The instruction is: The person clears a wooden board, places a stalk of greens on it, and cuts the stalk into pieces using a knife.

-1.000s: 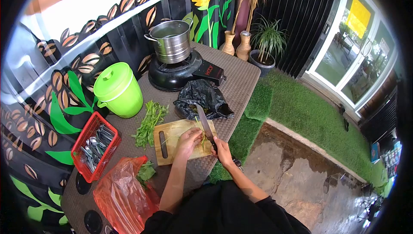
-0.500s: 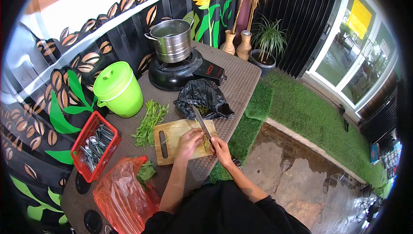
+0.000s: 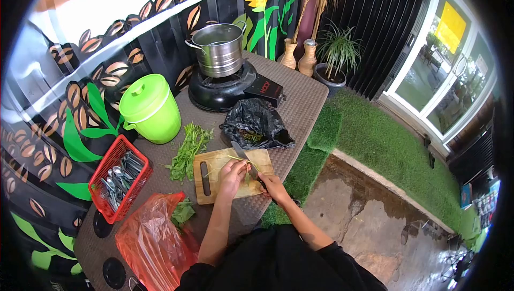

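Over the wooden cutting board [image 3: 214, 190], my right hand [image 3: 273, 187] grips a knife [image 3: 240, 152] by its dark handle, the blade slanting up and to the left. My left hand [image 3: 234, 175] is pinched on a thin green stem [image 3: 235, 158], which lies close against the blade. Leafy greens [image 3: 191, 149] are heaped on the table left of the board. Just beyond the board sits an open black plastic bag [image 3: 257, 118] with some green bits inside. More leaves [image 3: 183, 213] poke out of a red plastic bag [image 3: 155, 237] near my left forearm.
A steel pot [image 3: 218, 53] stands on a black gas stove [image 3: 211, 94] at the back of the table. At left are a lidded green bucket [image 3: 155, 114] and a red basket [image 3: 110, 169] of cutlery. The table's right edge [image 3: 305, 138] drops off beside my right hand.
The knife blade has tipped further left and lower, toward my left hand. The stem now sticks out above my left fingers. The whole view has shifted slightly.
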